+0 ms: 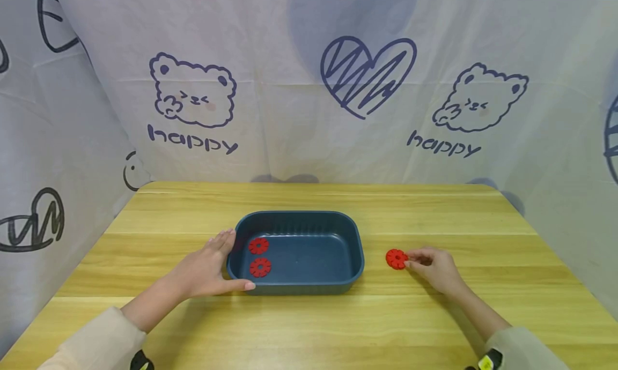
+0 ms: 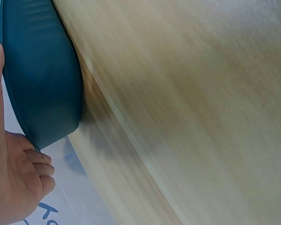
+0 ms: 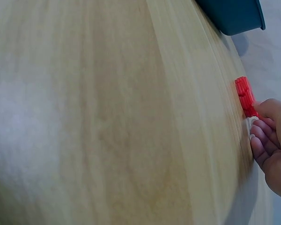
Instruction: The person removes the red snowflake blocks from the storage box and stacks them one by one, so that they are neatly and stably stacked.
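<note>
A dark blue-green plastic basin (image 1: 309,289) stands on the wooden table. Two red notched discs (image 1: 260,267) lie flat inside it at the left end. My left hand (image 1: 207,268) spans the basin's left end, its straight thumb along the near rim and its fingers against the left side; in the left wrist view the thumb rests on the rim of the basin (image 2: 47,79). To the right of the basin, my right hand (image 1: 436,268) pinches another red notched disc (image 1: 396,259) between thumb and fingers. The right wrist view shows this disc (image 3: 245,96) edge-on.
The light wooden table (image 1: 309,332) extends around the basin on every side. Behind it hangs a pale curtain (image 1: 280,118) with bear and heart drawings, and more of it flanks both sides. A gap of bare wood separates the basin's right wall from the right hand.
</note>
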Demonstrator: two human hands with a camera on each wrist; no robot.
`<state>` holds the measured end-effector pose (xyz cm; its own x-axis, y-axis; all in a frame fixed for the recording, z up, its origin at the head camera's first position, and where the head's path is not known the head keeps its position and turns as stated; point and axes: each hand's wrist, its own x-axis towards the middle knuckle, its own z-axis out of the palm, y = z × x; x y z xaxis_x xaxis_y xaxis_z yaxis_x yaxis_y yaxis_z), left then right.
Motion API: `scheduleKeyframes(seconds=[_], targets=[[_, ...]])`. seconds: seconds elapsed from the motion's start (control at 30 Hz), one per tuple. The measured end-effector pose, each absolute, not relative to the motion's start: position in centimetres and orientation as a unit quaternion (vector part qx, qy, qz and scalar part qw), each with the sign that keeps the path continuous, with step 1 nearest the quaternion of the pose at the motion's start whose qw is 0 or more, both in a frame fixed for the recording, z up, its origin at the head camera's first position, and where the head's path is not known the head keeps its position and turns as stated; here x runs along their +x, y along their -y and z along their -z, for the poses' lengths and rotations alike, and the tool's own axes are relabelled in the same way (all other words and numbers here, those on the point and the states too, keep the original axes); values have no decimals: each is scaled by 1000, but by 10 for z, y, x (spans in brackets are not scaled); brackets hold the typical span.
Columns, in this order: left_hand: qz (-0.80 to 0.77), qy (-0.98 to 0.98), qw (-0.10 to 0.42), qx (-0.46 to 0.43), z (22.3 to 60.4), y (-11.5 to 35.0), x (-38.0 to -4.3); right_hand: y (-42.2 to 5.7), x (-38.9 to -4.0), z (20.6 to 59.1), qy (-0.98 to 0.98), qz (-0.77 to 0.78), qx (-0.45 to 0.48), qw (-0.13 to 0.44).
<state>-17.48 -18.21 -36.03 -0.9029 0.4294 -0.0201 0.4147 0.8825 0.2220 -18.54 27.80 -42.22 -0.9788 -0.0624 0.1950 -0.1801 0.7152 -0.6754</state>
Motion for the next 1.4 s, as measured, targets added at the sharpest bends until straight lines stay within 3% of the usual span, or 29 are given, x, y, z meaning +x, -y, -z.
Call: scheduleKeyframes(seconds=[1.13, 1.4], targets=[[-104, -971, 31, 212, 362, 182, -175, -282, -188, 419, 919, -384, 77, 46], [-108, -970, 26, 215, 363, 182, -174, -279, -188, 393, 922, -370, 91, 65]])
